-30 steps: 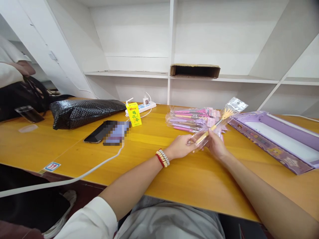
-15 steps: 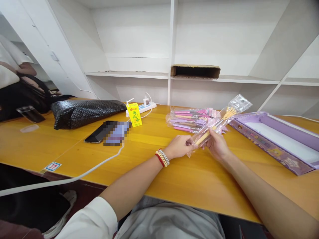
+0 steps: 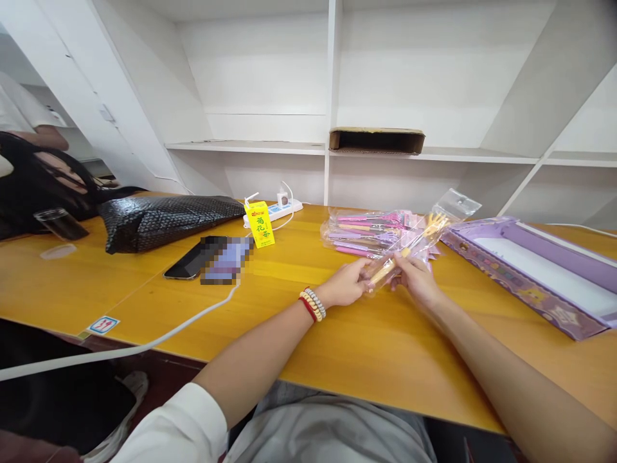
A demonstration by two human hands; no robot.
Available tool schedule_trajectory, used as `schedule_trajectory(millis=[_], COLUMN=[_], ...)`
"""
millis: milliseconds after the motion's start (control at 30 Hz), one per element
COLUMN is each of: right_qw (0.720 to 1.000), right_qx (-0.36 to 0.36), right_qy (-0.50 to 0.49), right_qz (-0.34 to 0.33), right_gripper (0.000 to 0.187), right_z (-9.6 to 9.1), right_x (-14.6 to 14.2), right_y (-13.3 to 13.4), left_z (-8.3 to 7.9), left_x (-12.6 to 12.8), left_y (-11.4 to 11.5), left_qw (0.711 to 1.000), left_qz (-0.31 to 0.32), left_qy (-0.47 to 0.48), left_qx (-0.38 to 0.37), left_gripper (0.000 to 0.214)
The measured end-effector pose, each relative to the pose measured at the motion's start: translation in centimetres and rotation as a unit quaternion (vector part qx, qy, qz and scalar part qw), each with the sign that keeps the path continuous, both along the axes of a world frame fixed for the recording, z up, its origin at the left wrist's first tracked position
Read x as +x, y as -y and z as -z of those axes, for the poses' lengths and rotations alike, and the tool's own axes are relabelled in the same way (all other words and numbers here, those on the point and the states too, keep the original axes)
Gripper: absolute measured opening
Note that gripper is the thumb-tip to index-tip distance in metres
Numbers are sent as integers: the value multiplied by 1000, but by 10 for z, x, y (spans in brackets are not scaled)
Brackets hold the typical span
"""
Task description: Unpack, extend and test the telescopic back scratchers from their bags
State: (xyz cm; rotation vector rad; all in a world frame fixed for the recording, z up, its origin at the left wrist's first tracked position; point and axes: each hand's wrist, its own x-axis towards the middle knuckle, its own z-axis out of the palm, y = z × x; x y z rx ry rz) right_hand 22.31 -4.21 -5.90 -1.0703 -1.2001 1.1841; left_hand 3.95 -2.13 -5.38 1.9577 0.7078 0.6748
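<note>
Both my hands hold a yellow back scratcher (image 3: 435, 223) in a clear plastic sleeve, tilted with its claw-like head up and to the right. My left hand (image 3: 344, 283) is closed on the lower end of the sleeve. Further up, my right hand (image 3: 420, 281) grips the handle, thumb on top; its other fingers are partly hidden. Just behind lies a pile of similar pink, purple and yellow packaged back scratchers (image 3: 359, 235). To the right of my hands stands a shallow purple display box (image 3: 523, 289) with a white inside.
Left on the wooden table (image 3: 270, 328) are a yellow drink carton (image 3: 260, 225), a black phone (image 3: 193, 258), a pixelated phone-like object (image 3: 226, 260), a power strip (image 3: 289, 207), a black bubble-wrap bag (image 3: 168, 222) and a white cable (image 3: 183, 328). A cardboard box (image 3: 376, 130) sits on the shelf behind.
The back scratcher has shifted slightly left and down. My right hand has slid a little left, nearer my left hand; both still hold the package.
</note>
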Motion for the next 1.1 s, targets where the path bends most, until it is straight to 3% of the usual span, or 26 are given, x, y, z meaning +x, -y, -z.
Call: schedule_trajectory(millis=[200,467,733,833,1100], right_qw=[993,992,995,995,994], right_qx=[17,3,-20,-27,-38], right_qy=[-59,-125,-93,-92,-96], right_qz=[96,22,19,-2,-38], right_gripper=[37,35,27,26,24], right_z=[-4,-10,-5,-5,-4], right_x=[1,-1,1,1,9], right_y=[-2,3,1,2,-1], left_z=[-4,-4,-5,-5,-6], left_x=[-3,-2,-4,-4,-2], left_y=[-2,-1,-3,-3,-2], left_qw=[996,997,992,989,991], left_qz=[-65,-46,66,90,57], left_qy=[-47,-45,1,17,23], left_qx=[36,36,-108,-119,-116], left_gripper=[20,33,57,60,63])
